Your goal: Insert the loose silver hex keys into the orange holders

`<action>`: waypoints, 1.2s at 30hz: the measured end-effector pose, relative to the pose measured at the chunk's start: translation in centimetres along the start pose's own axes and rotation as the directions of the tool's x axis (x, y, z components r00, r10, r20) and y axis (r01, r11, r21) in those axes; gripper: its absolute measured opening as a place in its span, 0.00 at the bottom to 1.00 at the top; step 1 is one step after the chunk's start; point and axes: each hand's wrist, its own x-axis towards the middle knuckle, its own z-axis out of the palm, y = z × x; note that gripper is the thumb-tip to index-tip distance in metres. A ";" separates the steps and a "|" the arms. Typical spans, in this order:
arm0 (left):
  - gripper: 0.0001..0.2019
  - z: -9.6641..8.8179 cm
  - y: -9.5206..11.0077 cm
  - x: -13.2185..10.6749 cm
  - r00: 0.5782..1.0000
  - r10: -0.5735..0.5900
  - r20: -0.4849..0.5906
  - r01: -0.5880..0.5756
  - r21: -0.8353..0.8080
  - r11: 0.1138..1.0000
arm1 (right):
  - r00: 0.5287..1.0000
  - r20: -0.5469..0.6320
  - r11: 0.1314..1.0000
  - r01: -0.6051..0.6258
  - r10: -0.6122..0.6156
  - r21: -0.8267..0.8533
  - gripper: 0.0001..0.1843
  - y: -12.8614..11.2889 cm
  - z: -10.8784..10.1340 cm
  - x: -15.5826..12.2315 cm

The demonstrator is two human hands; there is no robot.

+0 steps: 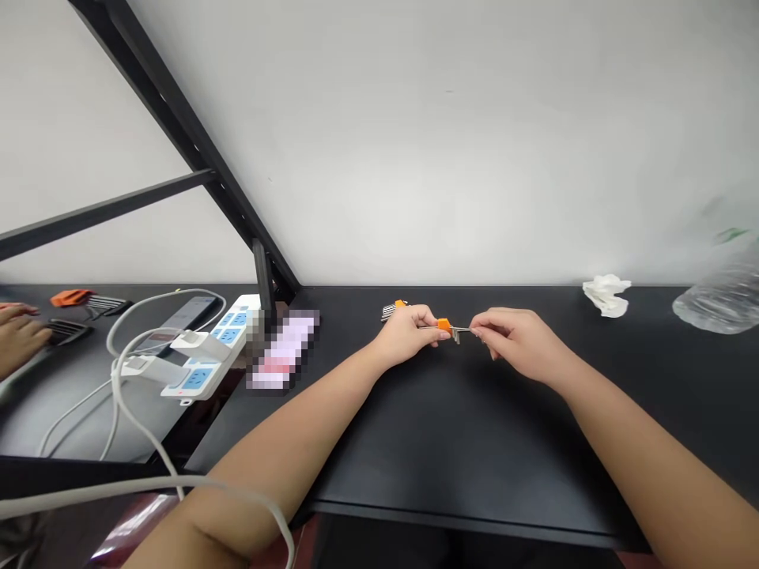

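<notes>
Orange holder (pixel 443 324) at the centre of the black desk (pixel 474 442), seemingly held just above the top, a thin steel key (pixel 463 329) projecting from it toward 3 o'clock. Left hand (pixel 409 332) at 9 o'clock of the holder: grip pressed together on the orange body, thumb and fingertips closed around it, probably to keep it from turning. Right hand (pixel 513 336) at 3 o'clock: grip pinching the free end of the key between thumb and fingertips, other fingers curled under. Both forearms (pixel 622 427) laid in from 6 o'clock, wrists low near the desk, apparently for steadiness with so small a part.

Second key set (pixel 392 310), orange-capped, flat on the desk at 11 o'clock, just behind the left hand and partly hidden by it. Crumpled tissue (pixel 606 294) at 2 o'clock against the wall (pixel 474 158); clear bottle (pixel 720 296) beyond it at the right edge, well apart from the hands.

Toward 9 o'clock, past a black frame post (pixel 264 276): power strip (pixel 219 348) with white cable (pixel 127 395) on a neighbouring desk (pixel 59 411), and another person's hand (pixel 17 338) resting on a black key set (pixel 65 330), an orange key set (pixel 74 298) just behind.
</notes>
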 end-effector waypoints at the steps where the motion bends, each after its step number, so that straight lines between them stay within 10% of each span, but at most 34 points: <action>1: 0.16 0.0 0.0 0.0 1.000 0.003 0.003 -0.003 -0.001 1.000 | 1.000 0.004 1.000 0.001 -0.001 0.003 0.14 0.0 0.1 0.0; 36: 0.17 1.2 -0.1 -0.5 0.987 0.143 0.071 -0.150 0.119 0.981 | 0.977 0.086 0.928 -0.214 0.198 0.304 0.13 -0.7 2.0 0.2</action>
